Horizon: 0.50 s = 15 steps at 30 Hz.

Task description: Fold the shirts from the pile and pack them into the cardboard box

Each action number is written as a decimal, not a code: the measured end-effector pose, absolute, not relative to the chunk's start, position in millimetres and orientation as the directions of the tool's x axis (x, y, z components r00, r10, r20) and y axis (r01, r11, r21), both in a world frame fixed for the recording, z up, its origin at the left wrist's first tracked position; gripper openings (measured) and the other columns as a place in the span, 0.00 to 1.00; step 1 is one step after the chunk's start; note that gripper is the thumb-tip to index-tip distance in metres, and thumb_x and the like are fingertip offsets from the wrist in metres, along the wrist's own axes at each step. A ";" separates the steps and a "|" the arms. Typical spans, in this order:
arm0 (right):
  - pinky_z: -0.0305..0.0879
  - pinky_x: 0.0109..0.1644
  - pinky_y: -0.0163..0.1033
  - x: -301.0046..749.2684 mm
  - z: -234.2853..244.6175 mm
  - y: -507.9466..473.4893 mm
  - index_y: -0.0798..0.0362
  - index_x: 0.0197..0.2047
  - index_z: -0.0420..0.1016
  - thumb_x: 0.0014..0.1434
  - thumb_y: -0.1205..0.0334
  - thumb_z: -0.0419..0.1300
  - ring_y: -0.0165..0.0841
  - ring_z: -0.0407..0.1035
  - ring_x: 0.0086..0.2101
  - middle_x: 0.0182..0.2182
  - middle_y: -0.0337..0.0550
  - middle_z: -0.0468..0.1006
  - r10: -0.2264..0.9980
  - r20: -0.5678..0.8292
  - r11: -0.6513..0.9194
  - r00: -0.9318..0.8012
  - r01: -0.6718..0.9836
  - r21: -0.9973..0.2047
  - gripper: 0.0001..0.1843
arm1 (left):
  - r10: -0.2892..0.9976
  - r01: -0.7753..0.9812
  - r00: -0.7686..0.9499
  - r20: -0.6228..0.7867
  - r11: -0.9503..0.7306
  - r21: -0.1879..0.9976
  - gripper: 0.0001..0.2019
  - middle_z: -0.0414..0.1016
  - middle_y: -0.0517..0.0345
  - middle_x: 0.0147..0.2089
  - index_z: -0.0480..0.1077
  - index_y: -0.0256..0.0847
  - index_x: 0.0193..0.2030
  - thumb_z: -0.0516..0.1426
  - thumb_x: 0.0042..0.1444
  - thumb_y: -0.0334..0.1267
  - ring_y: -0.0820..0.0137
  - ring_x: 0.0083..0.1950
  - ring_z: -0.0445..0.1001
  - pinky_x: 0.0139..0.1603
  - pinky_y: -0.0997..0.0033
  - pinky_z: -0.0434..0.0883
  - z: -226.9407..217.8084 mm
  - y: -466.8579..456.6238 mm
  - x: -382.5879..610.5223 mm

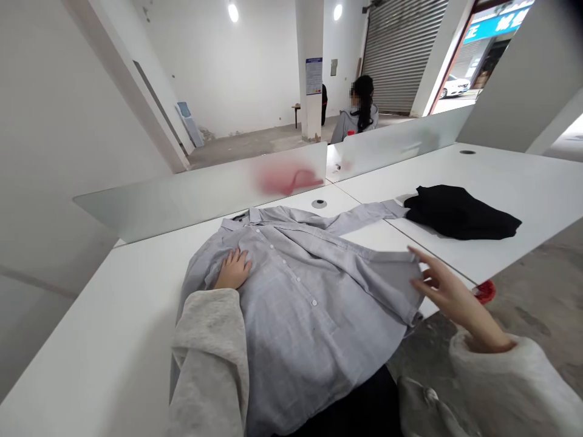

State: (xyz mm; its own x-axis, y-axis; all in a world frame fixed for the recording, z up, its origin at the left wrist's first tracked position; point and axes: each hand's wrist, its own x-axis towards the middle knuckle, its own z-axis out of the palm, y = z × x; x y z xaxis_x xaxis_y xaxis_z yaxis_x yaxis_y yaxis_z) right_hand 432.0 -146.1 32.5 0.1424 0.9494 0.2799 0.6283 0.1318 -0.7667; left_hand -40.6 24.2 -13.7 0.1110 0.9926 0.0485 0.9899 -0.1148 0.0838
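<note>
A light grey button-up shirt (291, 303) lies spread across the white table, its collar toward the divider and its hem hanging over the near edge. Several white buttons run down its front. My left hand (234, 269) rests flat on the chest of the shirt, fingers spread. At the right, my right hand (444, 288) pinches the edge of the open front panel near its lower corner and holds it raised and stretched. One sleeve reaches out to the right; the other side of the shirt is partly hidden by my left forearm.
Folded black cloth (455, 212) lies on the white table (113, 315) to the right. Frosted dividers (195, 197) line the back edge, with a blurred red thing behind. A person (362, 109) sits beyond them. Something red (485, 292) shows below the table's right edge.
</note>
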 end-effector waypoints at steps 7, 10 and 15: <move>0.68 0.32 0.43 422.4 -17.3 -134.8 0.58 0.62 0.59 0.56 0.46 0.52 0.36 0.68 0.26 0.36 0.51 0.74 0.936 0.242 -0.069 0.255 0.808 -0.585 0.36 | 0.858 0.818 0.512 -0.034 -0.476 0.323 0.22 0.57 0.48 0.67 0.64 0.44 0.60 0.49 0.60 0.45 0.57 0.68 0.54 0.67 0.52 0.45 9.8 -1.0 24.3; 0.68 0.39 0.46 412.9 -1.5 -128.3 0.53 0.53 0.69 0.58 0.50 0.50 0.40 0.71 0.33 0.34 0.48 0.77 0.918 0.341 0.027 0.204 0.824 -0.566 0.24 | 0.764 0.671 0.645 0.010 -0.572 0.471 0.23 0.55 0.49 0.68 0.63 0.44 0.60 0.48 0.61 0.48 0.61 0.70 0.50 0.68 0.55 0.44 1.7 -16.5 58.3; 0.63 0.52 0.49 407.3 13.1 -126.0 0.51 0.48 0.72 0.62 0.56 0.47 0.42 0.68 0.47 0.44 0.50 0.75 0.807 0.576 0.178 0.130 0.876 -0.447 0.18 | 0.754 0.667 0.656 0.021 -0.593 0.451 0.23 0.51 0.50 0.70 0.59 0.42 0.63 0.46 0.63 0.46 0.64 0.71 0.43 0.69 0.55 0.40 -10.0 -25.4 73.4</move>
State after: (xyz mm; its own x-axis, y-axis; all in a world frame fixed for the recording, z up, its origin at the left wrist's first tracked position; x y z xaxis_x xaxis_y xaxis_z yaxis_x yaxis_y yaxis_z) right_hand 407.3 -126.0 13.1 0.1301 0.8071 0.5759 0.8765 0.1779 -0.4474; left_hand 73.4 -25.4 -10.0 0.6561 0.7544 0.0208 0.6673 -0.5929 0.4508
